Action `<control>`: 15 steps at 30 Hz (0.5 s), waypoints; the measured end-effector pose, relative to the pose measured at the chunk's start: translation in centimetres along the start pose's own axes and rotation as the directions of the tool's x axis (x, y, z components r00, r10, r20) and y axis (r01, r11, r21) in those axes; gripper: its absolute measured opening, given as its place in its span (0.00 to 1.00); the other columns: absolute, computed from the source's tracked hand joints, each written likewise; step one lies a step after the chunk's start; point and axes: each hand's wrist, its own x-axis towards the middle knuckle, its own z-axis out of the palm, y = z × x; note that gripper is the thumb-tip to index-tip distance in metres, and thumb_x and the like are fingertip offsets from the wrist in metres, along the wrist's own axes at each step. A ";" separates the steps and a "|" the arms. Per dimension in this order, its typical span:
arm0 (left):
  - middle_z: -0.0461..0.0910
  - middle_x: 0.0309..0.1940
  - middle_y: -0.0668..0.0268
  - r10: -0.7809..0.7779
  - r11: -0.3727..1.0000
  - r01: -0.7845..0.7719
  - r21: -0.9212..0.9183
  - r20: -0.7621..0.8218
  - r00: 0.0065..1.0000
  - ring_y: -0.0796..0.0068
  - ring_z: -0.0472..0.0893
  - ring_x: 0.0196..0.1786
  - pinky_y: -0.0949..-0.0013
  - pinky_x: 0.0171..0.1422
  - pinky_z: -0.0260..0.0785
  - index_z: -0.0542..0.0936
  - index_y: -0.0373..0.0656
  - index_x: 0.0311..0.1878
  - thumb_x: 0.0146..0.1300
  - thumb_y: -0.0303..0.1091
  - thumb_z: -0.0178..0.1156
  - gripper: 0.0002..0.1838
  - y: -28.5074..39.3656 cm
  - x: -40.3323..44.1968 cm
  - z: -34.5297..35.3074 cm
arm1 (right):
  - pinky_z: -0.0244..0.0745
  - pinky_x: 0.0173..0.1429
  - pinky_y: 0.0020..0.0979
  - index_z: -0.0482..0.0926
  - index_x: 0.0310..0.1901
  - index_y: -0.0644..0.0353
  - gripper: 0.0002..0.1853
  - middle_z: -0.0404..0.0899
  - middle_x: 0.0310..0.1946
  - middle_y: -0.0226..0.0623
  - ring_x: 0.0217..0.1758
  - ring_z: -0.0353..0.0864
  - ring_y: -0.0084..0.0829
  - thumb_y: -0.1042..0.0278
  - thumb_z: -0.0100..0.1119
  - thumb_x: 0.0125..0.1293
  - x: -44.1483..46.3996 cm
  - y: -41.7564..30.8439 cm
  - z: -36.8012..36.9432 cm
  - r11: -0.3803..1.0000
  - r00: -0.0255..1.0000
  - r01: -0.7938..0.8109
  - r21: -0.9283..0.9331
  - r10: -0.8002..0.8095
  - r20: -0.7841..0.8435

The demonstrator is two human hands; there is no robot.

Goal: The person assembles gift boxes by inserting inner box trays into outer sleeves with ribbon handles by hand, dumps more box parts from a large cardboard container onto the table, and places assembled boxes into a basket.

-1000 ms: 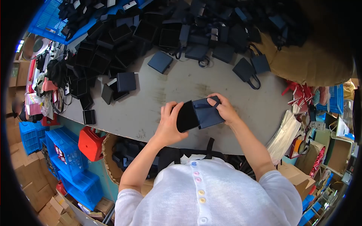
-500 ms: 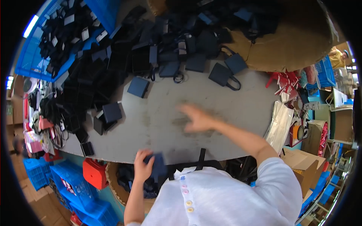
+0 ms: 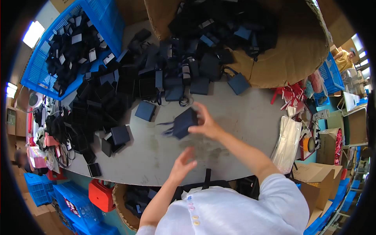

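My right hand (image 3: pixel 207 124) grips a small dark blue gift bag (image 3: pixel 183 123) by one edge above the middle of the grey table (image 3: pixel 164 156). Its thin ribbon handles trail off to the left, blurred by motion. Below it, near the table's front edge, my left hand (image 3: pixel 182 166) holds nothing, with its fingers apart. A flat blue box (image 3: pixel 145 111) lies left of the held bag. Farther back, another blue bag with a looped handle (image 3: pixel 238 83) lies at the edge of a dark pile of boxes and bags (image 3: pixel 113 86).
A blue crate (image 3: pixel 105 23) full of dark pieces stands back left, and a large cardboard carton (image 3: pixel 270 68) opens at the back. Red ribbons (image 3: pixel 291 96) and clear plastic sleeves (image 3: pixel 287 141) lie on the right. Below the front edge are a red stool (image 3: pixel 101 195) and an open carton (image 3: pixel 119 201).
My right hand, empty before, now holds a blue bag that lay farther back. My left hand has let go of a dark blue item near the front carton and risen over the table.
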 end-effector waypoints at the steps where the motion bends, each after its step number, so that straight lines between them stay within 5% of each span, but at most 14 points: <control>1: 0.71 0.60 0.66 0.112 0.958 -0.120 -0.261 -0.046 0.993 0.70 0.69 0.63 0.62 0.67 0.61 0.69 0.39 0.62 0.55 0.28 0.66 0.30 -1.2 1.6 0.9 | 0.59 0.69 0.41 0.49 0.72 0.47 0.58 0.61 0.60 0.43 0.66 0.61 0.39 0.75 0.76 0.40 -2.1 -0.6 2.0 0.986 0.999 -0.033 0.162 0.028 0.033; 2: 0.71 0.59 0.67 0.212 0.836 -0.242 -0.493 -0.118 0.970 0.71 0.69 0.63 0.62 0.68 0.60 0.67 0.40 0.63 0.55 0.27 0.65 0.31 -1.8 3.2 1.2 | 0.57 0.70 0.41 0.48 0.72 0.49 0.58 0.60 0.62 0.42 0.67 0.60 0.38 0.76 0.76 0.40 -3.4 0.7 3.1 0.986 0.996 0.048 0.157 -0.060 0.072; 6: 0.71 0.56 0.68 0.212 0.753 -0.291 -0.590 -0.201 0.956 0.70 0.71 0.59 0.65 0.66 0.61 0.66 0.41 0.63 0.54 0.27 0.66 0.32 4.3 3.2 2.6 | 0.49 0.74 0.41 0.49 0.72 0.53 0.53 0.55 0.69 0.38 0.73 0.52 0.35 0.69 0.74 0.47 -5.3 0.9 3.3 0.977 0.981 0.069 0.200 -0.103 0.164; 8: 0.71 0.56 0.66 0.262 0.863 -0.326 -0.385 -0.211 0.942 0.69 0.72 0.58 0.65 0.65 0.62 0.62 0.41 0.65 0.48 0.26 0.70 0.40 4.2 3.3 1.5 | 0.47 0.74 0.41 0.51 0.72 0.52 0.50 0.54 0.70 0.38 0.75 0.50 0.35 0.66 0.72 0.50 -4.8 0.5 2.2 0.978 0.962 0.054 0.202 -0.105 0.250; 9: 0.70 0.56 0.63 0.230 0.964 -0.256 -0.068 -0.258 0.938 0.67 0.73 0.55 0.64 0.64 0.63 0.60 0.41 0.65 0.43 0.28 0.76 0.46 2.4 4.1 -0.4 | 0.49 0.73 0.41 0.56 0.70 0.54 0.44 0.56 0.70 0.39 0.75 0.51 0.35 0.64 0.69 0.52 -4.5 -1.0 1.6 0.991 0.990 0.021 0.132 -0.039 0.132; 11: 0.66 0.59 0.56 0.373 0.921 -0.307 0.239 -0.319 0.871 0.59 0.70 0.58 0.61 0.64 0.63 0.59 0.38 0.65 0.39 0.32 0.79 0.51 2.8 3.8 -0.1 | 0.51 0.73 0.41 0.61 0.68 0.56 0.38 0.58 0.70 0.40 0.75 0.53 0.36 0.63 0.66 0.55 -3.4 -3.4 2.0 0.998 0.999 -0.025 0.057 0.023 0.026; 12: 0.66 0.59 0.56 0.369 0.923 -0.303 0.236 -0.332 0.868 0.59 0.70 0.58 0.61 0.64 0.63 0.59 0.38 0.65 0.39 0.32 0.79 0.51 3.3 3.9 -0.1 | 0.54 0.72 0.41 0.65 0.64 0.59 0.34 0.61 0.68 0.42 0.73 0.57 0.38 0.63 0.64 0.56 -3.0 -4.3 2.6 0.956 0.986 0.152 -0.252 -0.130 0.100; 13: 0.64 0.60 0.52 0.581 0.733 -0.392 0.556 -0.212 0.786 0.54 0.67 0.60 0.58 0.64 0.62 0.58 0.37 0.65 0.37 0.34 0.80 0.52 4.0 4.2 0.0 | 0.57 0.70 0.40 0.70 0.61 0.61 0.29 0.64 0.66 0.44 0.71 0.61 0.40 0.63 0.63 0.57 -2.7 -5.0 3.2 0.789 0.943 0.329 -0.518 -0.252 0.215; 14: 0.61 0.61 0.49 0.722 0.434 -0.429 0.792 -0.020 0.692 0.49 0.64 0.62 0.55 0.64 0.62 0.58 0.35 0.65 0.36 0.37 0.80 0.54 4.2 4.3 0.1 | 0.66 0.65 0.38 0.73 0.55 0.65 0.23 0.71 0.59 0.50 0.63 0.71 0.47 0.69 0.58 0.57 -2.6 -5.5 4.7 0.724 0.938 0.346 -0.597 -0.287 0.195; 15: 0.61 0.61 0.49 0.718 0.440 -0.425 0.791 -0.026 0.695 0.49 0.64 0.62 0.55 0.64 0.62 0.58 0.35 0.65 0.36 0.37 0.80 0.54 4.1 4.3 0.1 | 0.66 0.65 0.38 0.73 0.55 0.65 0.23 0.71 0.59 0.50 0.63 0.71 0.47 0.69 0.58 0.57 -2.1 -5.5 5.6 0.726 0.939 0.342 -0.597 -0.280 0.198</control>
